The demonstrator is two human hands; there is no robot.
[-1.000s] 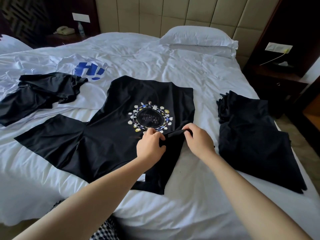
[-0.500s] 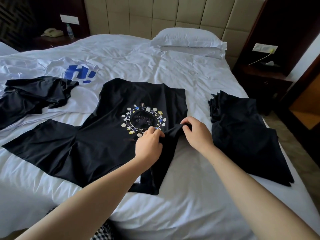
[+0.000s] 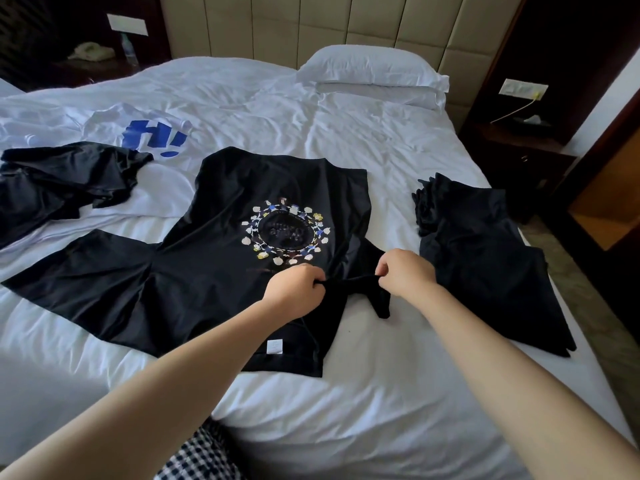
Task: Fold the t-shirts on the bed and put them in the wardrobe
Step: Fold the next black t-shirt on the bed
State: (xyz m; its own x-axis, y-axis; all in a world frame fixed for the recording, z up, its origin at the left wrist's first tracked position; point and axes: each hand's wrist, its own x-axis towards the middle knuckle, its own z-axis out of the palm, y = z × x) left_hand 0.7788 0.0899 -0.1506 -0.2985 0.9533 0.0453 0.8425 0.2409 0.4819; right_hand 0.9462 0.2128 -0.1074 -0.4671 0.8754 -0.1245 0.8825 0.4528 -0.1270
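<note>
A black t-shirt (image 3: 221,258) with a round printed emblem lies spread on the white bed (image 3: 381,393), one sleeve stretched out to the left. My left hand (image 3: 294,289) and my right hand (image 3: 405,271) both pinch a bunched fold of its right side, lifted slightly off the sheet. A crumpled black garment (image 3: 62,181) lies at the far left on a white t-shirt (image 3: 152,140) with blue lettering. Another black garment (image 3: 481,258) lies loosely on the right side of the bed.
Two white pillows (image 3: 374,71) rest against the padded headboard. A dark nightstand (image 3: 512,150) stands at the right, another with a phone (image 3: 88,51) and a bottle at the back left. The floor (image 3: 595,306) runs along the bed's right edge.
Both hands have pulled the pinched cloth nearer to me and gathered it into a tighter bunch. The camera has shifted slightly.
</note>
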